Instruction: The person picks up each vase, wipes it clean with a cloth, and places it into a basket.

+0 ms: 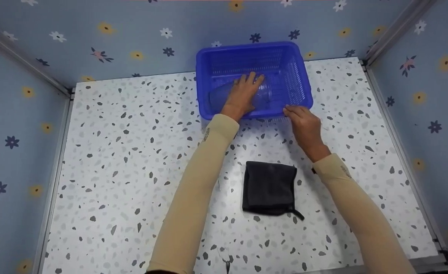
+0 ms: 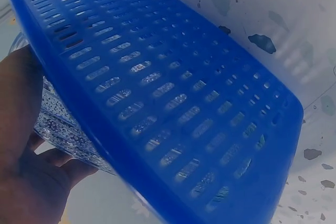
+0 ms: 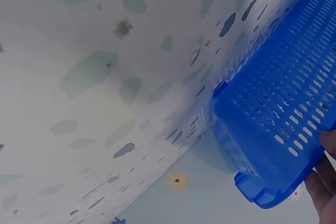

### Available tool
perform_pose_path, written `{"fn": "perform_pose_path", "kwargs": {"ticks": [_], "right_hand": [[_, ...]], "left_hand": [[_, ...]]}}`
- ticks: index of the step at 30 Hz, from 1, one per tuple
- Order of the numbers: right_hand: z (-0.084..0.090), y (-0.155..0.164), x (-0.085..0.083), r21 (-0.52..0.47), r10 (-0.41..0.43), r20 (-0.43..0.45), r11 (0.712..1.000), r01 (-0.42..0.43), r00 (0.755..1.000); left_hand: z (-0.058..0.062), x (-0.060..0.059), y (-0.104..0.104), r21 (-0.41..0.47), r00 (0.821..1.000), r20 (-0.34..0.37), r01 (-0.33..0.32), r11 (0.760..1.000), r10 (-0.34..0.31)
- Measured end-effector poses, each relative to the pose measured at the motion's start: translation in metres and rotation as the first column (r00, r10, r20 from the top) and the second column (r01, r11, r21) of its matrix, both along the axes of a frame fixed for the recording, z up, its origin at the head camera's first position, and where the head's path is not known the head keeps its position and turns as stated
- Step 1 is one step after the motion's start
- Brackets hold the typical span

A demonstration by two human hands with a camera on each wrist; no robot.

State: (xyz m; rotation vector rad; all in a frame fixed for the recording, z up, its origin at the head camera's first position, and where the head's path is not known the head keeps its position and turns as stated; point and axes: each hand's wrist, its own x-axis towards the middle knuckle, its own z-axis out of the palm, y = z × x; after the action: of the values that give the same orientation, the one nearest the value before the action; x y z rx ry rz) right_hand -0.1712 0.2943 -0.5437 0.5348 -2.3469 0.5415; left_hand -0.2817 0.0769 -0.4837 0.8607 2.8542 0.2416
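Our left hand (image 1: 243,93) reaches into the blue plastic basket with slotted walls (image 1: 298,82) at twelve o'clock on the speckled white table (image 1: 132,152), fingers wrapped over the clear plastic cup (image 1: 263,95) lying on its side there. Our right hand (image 1: 303,123) pinches the basket's near rim. The folded dark cloth (image 1: 269,188) lies untouched at six o'clock, so we think the work is only starting.

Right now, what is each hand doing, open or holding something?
Left hand: curled over a clear glass lying inside the blue basket, holding it.
Right hand: fingers on the basket's near rim; grip cannot be told.
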Motion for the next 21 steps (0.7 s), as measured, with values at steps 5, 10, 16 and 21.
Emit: {"fn": "perform_pose_path", "kwargs": {"ticks": [5,10,16,21], "right_hand": [[0.0005,0.0001,0.0009,-0.012,0.009,0.024,1.000,-0.009,1.000],[-0.0010,-0.0023,0.0002,-0.012,0.009,0.023,1.000,-0.009,1.000],[-0.0017,-0.0022,-0.0004,-0.002,0.002,0.018,1.000,-0.002,1.000],[-0.0027,0.0014,-0.0003,-0.032,-0.006,0.024,0.999,0.007,1.000]], "left_hand": [[-0.0040,-0.0009,-0.0002,0.012,0.999,0.039,0.011,1.000,-0.012],[-0.0054,0.0011,-0.0019,0.022,0.996,0.091,0.000,1.000,-0.002],[-0.0040,0.0030,-0.0046,0.036,0.988,0.152,0.006,0.999,-0.011],[-0.0049,0.0049,-0.0077,0.116,0.977,0.211,-0.012,0.993,-0.013]]}}
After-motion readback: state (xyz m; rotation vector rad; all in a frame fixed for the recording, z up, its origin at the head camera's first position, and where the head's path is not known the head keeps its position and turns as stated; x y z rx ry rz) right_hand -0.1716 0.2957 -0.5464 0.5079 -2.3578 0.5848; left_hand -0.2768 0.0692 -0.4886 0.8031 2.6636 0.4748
